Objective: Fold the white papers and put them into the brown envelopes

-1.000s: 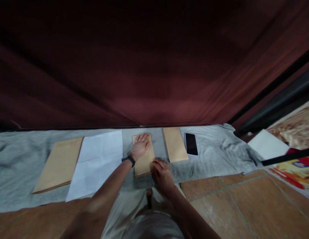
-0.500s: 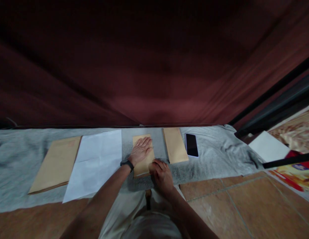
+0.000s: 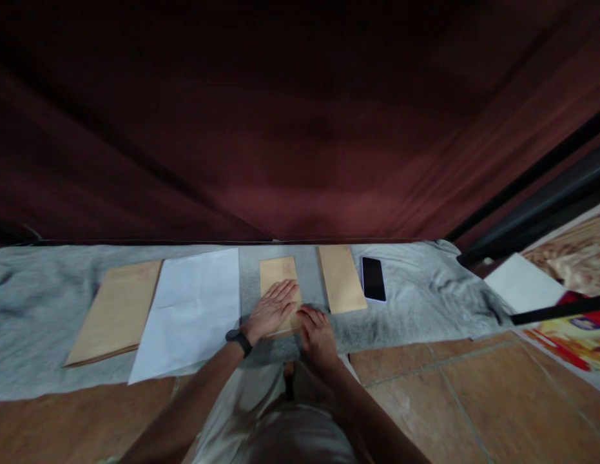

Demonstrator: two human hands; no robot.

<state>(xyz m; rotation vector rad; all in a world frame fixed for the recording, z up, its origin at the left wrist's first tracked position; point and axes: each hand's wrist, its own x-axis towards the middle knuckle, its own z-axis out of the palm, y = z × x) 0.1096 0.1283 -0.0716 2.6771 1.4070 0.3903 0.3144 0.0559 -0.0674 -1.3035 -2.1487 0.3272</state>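
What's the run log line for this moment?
left hand: flat on middle envelope; right hand: at its right edge; left side: white paper; right side: another envelope, phone

Phone (image 3: 374,279), dark red curtain (image 3: 300,161) behind it, brown floor tiles (image 3: 493,386) in front.

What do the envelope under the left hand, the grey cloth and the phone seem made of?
Envelope: likely kraft paper, matte; tan, thin and flat.
Cloth: textile, perhaps fleece, matte; wrinkled and fuzzy-looking.
Phone: probably glass-fronted, smooth, given its even black face; what the rest is made of stays unclear.
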